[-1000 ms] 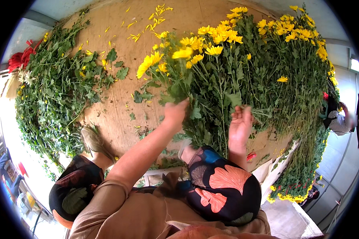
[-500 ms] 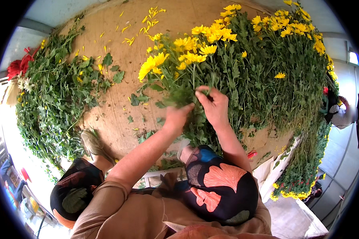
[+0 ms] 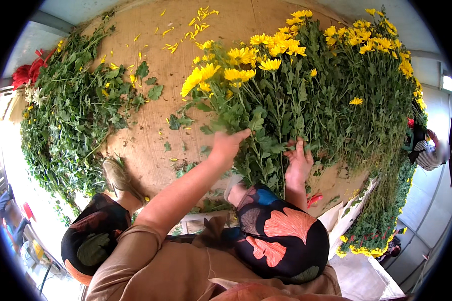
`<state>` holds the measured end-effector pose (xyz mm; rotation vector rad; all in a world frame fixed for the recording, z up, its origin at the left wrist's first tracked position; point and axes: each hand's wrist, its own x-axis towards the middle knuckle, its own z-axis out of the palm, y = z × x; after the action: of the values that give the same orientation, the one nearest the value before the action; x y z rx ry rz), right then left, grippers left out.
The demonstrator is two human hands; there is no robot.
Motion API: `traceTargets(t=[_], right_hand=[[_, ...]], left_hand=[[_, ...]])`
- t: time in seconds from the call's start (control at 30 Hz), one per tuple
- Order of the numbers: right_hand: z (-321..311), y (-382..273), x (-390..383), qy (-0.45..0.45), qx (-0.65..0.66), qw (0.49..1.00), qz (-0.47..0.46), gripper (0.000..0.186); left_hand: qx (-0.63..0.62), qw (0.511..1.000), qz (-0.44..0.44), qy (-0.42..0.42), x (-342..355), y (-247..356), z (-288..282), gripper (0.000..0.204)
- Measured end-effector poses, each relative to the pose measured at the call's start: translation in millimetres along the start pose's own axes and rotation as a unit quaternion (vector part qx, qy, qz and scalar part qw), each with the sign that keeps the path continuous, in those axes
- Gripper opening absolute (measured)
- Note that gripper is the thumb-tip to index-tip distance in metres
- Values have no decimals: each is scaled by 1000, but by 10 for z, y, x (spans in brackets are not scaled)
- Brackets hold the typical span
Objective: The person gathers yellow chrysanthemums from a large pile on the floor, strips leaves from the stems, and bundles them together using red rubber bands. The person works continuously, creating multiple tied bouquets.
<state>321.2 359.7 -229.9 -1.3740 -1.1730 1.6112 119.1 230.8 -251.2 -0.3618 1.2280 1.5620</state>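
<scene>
Lengthwise, the yellow flower bunch (image 3: 239,76) lies along the left edge of the flower pile (image 3: 336,95), blooms toward the pile's far side. The left hand (image 3: 228,147), nearer, curls around its stems; the right hand (image 3: 299,161), at the pile's near edge, touches leaves (image 3: 289,146), its grip unclear.

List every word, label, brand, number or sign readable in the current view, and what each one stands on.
None: no readable text on anything in view.
The yellow flowers, leafy stems and brown floor show no lettering.
The dark trousers show a leaf-like pattern, not words.
The background items at the left edge are too small and blurred to tell.
</scene>
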Motion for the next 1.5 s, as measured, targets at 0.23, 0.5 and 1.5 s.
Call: traceTargets(t=[0.23, 0.5, 1.5], right_hand=[[713, -356, -430, -280, -247, 925, -62, 37], [777, -50, -371, -213, -207, 943, -151, 30], [209, 61, 102, -47, -455, 876, -152, 25]], left_hand=[[-57, 995, -45, -73, -43, 1, 39, 38], [-134, 979, -95, -119, -67, 264, 63, 43], [-152, 958, -67, -234, 46, 255, -109, 37]])
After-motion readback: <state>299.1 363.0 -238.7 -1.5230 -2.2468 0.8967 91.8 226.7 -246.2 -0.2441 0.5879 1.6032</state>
